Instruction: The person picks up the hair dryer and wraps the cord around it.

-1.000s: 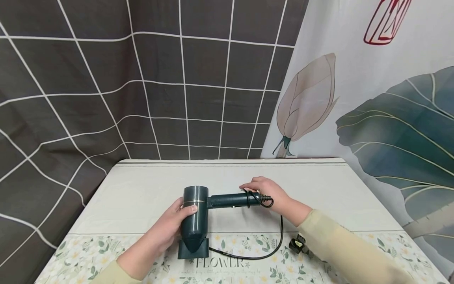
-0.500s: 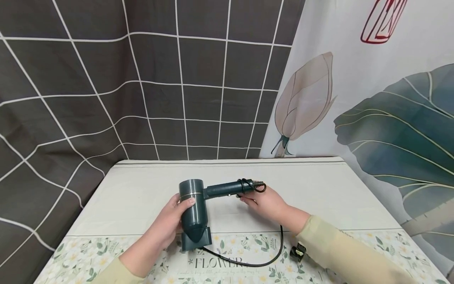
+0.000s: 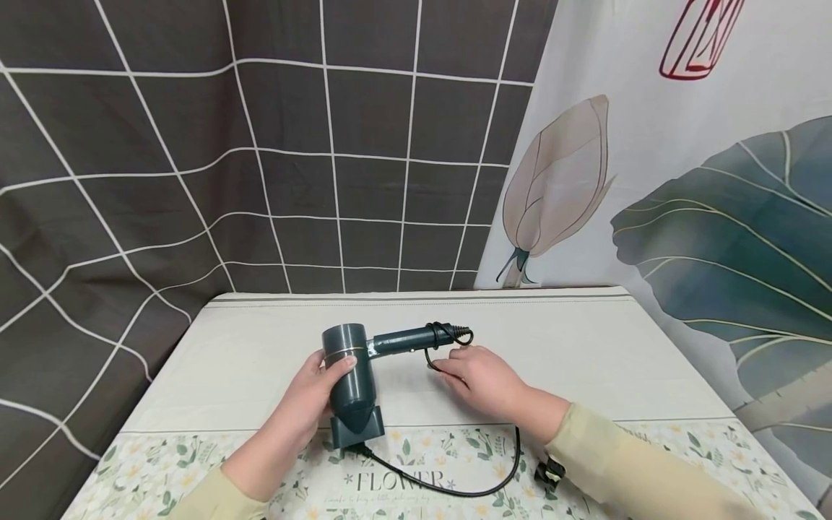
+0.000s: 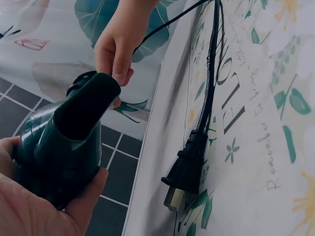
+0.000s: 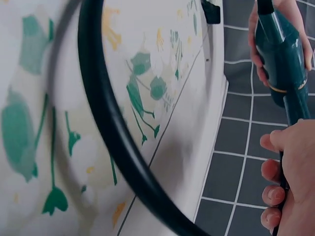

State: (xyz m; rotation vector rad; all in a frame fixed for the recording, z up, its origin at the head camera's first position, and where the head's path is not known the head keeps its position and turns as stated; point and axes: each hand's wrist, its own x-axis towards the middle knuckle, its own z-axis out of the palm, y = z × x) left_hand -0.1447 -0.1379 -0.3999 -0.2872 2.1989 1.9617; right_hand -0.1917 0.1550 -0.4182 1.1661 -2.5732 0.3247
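A dark green hair dryer (image 3: 354,383) is held above the table by my left hand (image 3: 310,393), which grips its barrel with the thumb over the near side. Its handle points right, and black cord (image 3: 438,336) is wound round the handle's end. Just below that end, my right hand (image 3: 481,379) pinches a strand of the cord coming off the handle. From this hand the cord hangs in a wide loop (image 3: 468,494) and runs back left towards the dryer's nozzle. In the left wrist view the two-pin plug (image 4: 189,162) at the cord's end appears over the cloth.
A small black object (image 3: 549,473) lies by the right sleeve. The table wears a white cloth (image 3: 260,361) with a flowered front strip. Behind it hang a dark checked curtain (image 3: 370,180) and a white one with leaf prints (image 3: 715,217).
The right hand has gone from behind the handle's end round to below it, drawing out a strand of cord. The dryer has shifted slightly left and its handle end has risen.
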